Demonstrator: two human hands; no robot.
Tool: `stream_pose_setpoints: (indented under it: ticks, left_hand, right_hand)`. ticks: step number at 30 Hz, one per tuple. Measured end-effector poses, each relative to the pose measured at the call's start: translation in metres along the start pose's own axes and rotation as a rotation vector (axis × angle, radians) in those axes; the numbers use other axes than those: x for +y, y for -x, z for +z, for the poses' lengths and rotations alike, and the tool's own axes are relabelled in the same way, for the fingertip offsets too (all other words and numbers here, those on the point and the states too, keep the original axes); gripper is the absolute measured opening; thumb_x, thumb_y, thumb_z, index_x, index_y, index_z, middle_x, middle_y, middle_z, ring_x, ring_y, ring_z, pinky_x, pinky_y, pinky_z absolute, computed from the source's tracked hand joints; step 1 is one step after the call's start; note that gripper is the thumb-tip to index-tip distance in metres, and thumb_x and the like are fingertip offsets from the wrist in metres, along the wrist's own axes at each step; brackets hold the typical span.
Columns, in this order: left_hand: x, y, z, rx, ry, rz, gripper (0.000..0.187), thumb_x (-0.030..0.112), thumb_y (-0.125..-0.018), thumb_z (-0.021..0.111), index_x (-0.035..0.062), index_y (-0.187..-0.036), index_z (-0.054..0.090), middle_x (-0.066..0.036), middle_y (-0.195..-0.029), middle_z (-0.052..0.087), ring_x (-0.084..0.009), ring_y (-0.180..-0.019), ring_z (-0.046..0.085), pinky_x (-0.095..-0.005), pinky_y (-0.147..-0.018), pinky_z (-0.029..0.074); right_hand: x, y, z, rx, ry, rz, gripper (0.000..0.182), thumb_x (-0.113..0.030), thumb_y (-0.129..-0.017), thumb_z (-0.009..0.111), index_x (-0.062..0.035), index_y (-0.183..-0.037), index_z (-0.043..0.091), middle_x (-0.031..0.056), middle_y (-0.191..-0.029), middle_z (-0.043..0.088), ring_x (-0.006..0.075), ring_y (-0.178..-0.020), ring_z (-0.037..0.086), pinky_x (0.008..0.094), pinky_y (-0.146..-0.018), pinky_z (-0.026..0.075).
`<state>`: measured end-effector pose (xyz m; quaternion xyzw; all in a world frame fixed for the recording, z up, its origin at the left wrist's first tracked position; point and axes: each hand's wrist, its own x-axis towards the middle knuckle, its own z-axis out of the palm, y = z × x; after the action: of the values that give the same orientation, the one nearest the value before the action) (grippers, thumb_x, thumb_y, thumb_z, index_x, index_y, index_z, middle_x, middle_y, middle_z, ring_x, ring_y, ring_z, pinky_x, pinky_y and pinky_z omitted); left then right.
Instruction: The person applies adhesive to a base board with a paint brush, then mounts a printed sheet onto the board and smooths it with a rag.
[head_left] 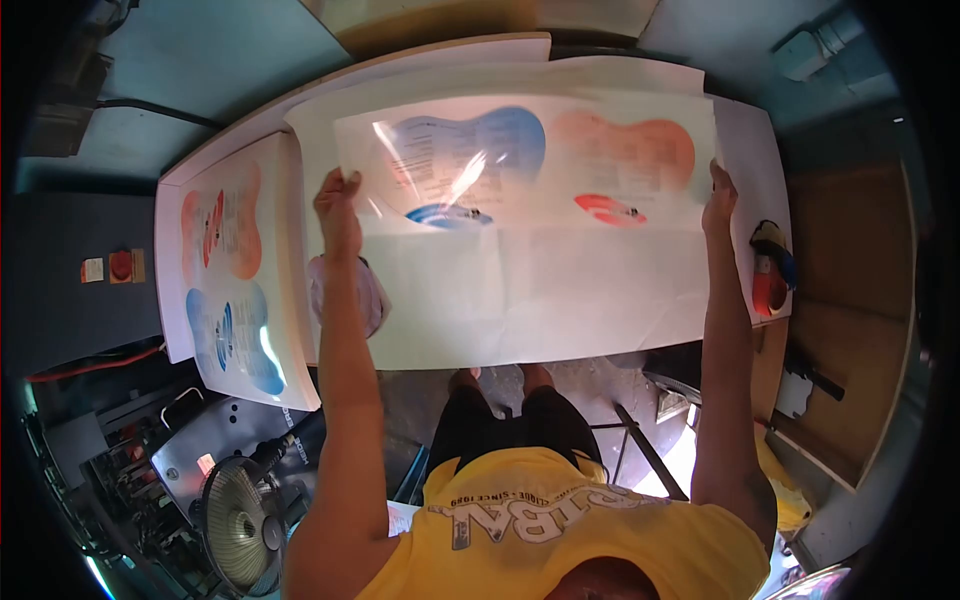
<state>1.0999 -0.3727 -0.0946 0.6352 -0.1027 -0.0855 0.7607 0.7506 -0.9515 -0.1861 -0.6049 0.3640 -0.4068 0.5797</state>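
Observation:
A glossy printed sheet [540,160] with a blue shape and a red shape is stretched between my hands over the white table covering [540,300]. My left hand [338,196] pinches the sheet's left edge, and my right hand [719,192] grips its right edge. Light reflects off the sheet's left half. Beneath my left forearm lies a pale crumpled cloth [345,295]. Left of the covering, a stack of similar printed sheets [235,270] lies with its blue and red shapes turned sideways.
At the table's right edge sits a red and dark object [768,280]. A fan [240,525] stands at the lower left near machinery. Wooden boards [850,320] are on the right. A dark panel [80,330] is on the left.

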Motion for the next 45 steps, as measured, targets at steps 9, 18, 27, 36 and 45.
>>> stream_pose_setpoints:
  ticks: [9, 18, 27, 36, 45]
  left_hand:
    - [0.050, 0.102, -0.090, -0.436, -0.312, -0.053, 0.030, -0.001, -0.078, 0.079, 0.0037, -0.107, 0.075, -0.011, -0.125, 0.068, -0.0250, -0.124, 0.059, -0.0375, -0.112, 0.041]
    - [-0.009, 0.189, -0.085, -0.654, -0.605, -0.306, 0.044, -0.002, -0.080, 0.075, 0.0037, -0.124, 0.068, -0.016, -0.149, 0.055, -0.0400, -0.138, 0.050, -0.0467, -0.114, 0.041]
    - [0.030, 0.093, 0.000, -0.424, -0.928, 0.806, 0.026, 0.005, -0.088, 0.072, 0.0107, -0.113, 0.074, -0.009, -0.105, 0.074, -0.0309, -0.103, 0.069, -0.0496, -0.100, 0.047]
    - [0.071, -0.074, 0.039, -0.305, -0.247, 0.280, 0.036, 0.026, -0.100, 0.074, 0.0025, -0.076, 0.061, 0.003, -0.062, 0.041, -0.0061, -0.061, 0.035, -0.0283, -0.052, 0.027]
    - [-0.087, -0.149, -0.036, -0.250, -0.841, -0.051, 0.036, 0.040, -0.096, 0.074, 0.0066, -0.107, 0.070, -0.009, -0.089, 0.068, -0.0272, -0.081, 0.066, -0.0401, -0.081, 0.057]
  right_hand:
    - [-0.053, 0.062, -0.053, 0.346, -0.503, 0.372, 0.090, -0.079, -0.096, 0.045, -0.0106, -0.155, 0.045, 0.0102, -0.157, 0.041, 0.0294, -0.143, 0.038, 0.0601, -0.118, 0.028]
    - [-0.050, 0.296, -0.017, -0.046, -0.595, 0.740, 0.075, -0.058, -0.106, 0.047, -0.0153, -0.163, 0.026, 0.0258, -0.153, 0.041, 0.0454, -0.138, 0.049, 0.0605, -0.117, 0.040]
    - [-0.057, 0.334, 0.113, -0.010, -0.373, 0.559, 0.055, -0.025, -0.106, 0.054, -0.0144, -0.158, 0.040, 0.0155, -0.145, 0.052, 0.0339, -0.132, 0.053, 0.0522, -0.110, 0.046]
    - [-0.048, 0.414, 0.188, -0.197, 1.261, -0.275, 0.068, -0.041, -0.096, 0.067, -0.0230, -0.157, 0.045, 0.0156, -0.161, 0.039, 0.0397, -0.147, 0.037, 0.0756, -0.111, 0.030]
    - [-0.047, 0.493, 0.190, -0.329, 1.339, -0.102, 0.075, -0.043, -0.100, 0.062, -0.0215, -0.165, 0.030, 0.0181, -0.170, 0.022, 0.0404, -0.157, 0.021, 0.0748, -0.119, 0.018]
